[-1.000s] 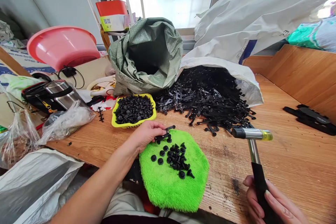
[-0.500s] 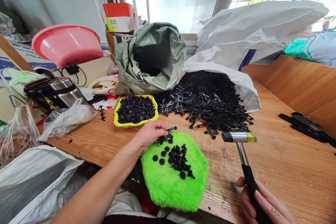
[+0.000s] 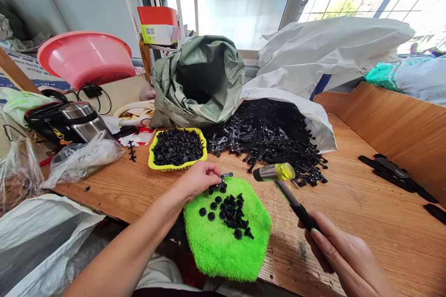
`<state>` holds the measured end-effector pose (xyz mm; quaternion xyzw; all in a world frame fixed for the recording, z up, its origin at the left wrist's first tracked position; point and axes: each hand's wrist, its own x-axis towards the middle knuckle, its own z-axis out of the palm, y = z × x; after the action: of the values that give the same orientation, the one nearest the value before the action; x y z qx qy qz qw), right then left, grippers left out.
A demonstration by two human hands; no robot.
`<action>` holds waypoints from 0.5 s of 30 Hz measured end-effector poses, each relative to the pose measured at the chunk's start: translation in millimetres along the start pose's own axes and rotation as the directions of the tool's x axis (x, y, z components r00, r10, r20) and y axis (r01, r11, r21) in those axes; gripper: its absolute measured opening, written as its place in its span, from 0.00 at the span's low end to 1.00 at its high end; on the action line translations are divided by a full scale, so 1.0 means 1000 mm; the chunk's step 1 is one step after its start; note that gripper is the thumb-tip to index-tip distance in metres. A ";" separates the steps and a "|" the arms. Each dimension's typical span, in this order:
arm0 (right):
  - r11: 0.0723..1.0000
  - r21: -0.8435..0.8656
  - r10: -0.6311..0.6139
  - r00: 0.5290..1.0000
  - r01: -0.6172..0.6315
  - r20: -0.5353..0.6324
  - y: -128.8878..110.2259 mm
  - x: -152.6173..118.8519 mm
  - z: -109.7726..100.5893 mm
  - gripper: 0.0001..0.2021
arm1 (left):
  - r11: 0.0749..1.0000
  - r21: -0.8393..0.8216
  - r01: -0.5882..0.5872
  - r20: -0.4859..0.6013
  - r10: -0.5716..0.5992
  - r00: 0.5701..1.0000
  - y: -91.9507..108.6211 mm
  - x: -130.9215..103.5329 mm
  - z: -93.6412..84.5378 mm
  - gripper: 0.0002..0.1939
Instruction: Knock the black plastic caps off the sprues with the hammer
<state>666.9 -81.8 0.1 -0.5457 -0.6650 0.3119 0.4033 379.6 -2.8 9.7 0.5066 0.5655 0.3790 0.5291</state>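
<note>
My left hand [image 3: 204,180] pinches a small black plastic bracket [image 3: 219,186] at the upper left edge of a green fluffy cloth [image 3: 226,250]. Black round-headed plugs [image 3: 234,211] lie in a cluster on the cloth, with several single ones to their left. Wrapped round the black handle of a small hammer [image 3: 291,199], my right hand [image 3: 327,241] is to the right of the cloth. The hammer's head, black at one end and yellow at the other, is raised above the table, right of the bracket.
Behind my left hand stands a yellow basket [image 3: 152,160] of black plugs. Black brackets [image 3: 278,134] spill from a white sack [image 3: 324,132], beside a green-grey sack [image 3: 160,102]. Plastic bags and a steel flask [image 3: 90,125] are at left, black tools [image 3: 393,171] at right.
My right hand has moved left and up with the hammer, bringing its head closer to the bracket. My left hand still holds the bracket at the cloth's edge. The view has shifted slightly.
</note>
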 end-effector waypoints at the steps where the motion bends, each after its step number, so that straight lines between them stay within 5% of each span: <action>1: 0.992 -0.077 -0.094 0.995 0.096 0.021 -0.006 0.009 0.002 0.19 | 1.000 0.016 -0.003 0.008 0.003 1.000 0.000 0.001 -0.001 0.04; 3: 0.948 -0.217 -0.214 0.971 0.232 0.101 -0.013 0.025 0.009 0.17 | 1.000 0.031 -0.004 0.019 0.003 1.000 0.000 0.003 -0.002 0.04; 7: 0.828 -0.403 -0.243 0.898 0.389 0.367 -0.018 0.044 0.019 0.17 | 1.000 0.026 0.010 0.031 -0.010 0.999 -0.002 0.006 -0.004 0.04; 11: 0.796 -0.383 -0.335 0.868 0.468 0.365 -0.019 0.046 0.018 0.15 | 1.000 0.012 -0.027 0.051 0.026 0.998 -0.004 0.008 -0.004 0.04; 15: 0.683 -0.527 -0.248 0.840 0.505 0.483 -0.016 0.046 0.021 0.15 | 1.000 0.011 -0.027 0.043 0.027 0.999 -0.007 0.009 -0.003 0.05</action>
<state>637.1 -39.3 12.6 -0.4274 -0.8934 0.0740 0.1166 376.5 4.3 1.4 0.5251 0.5494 0.3721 0.5330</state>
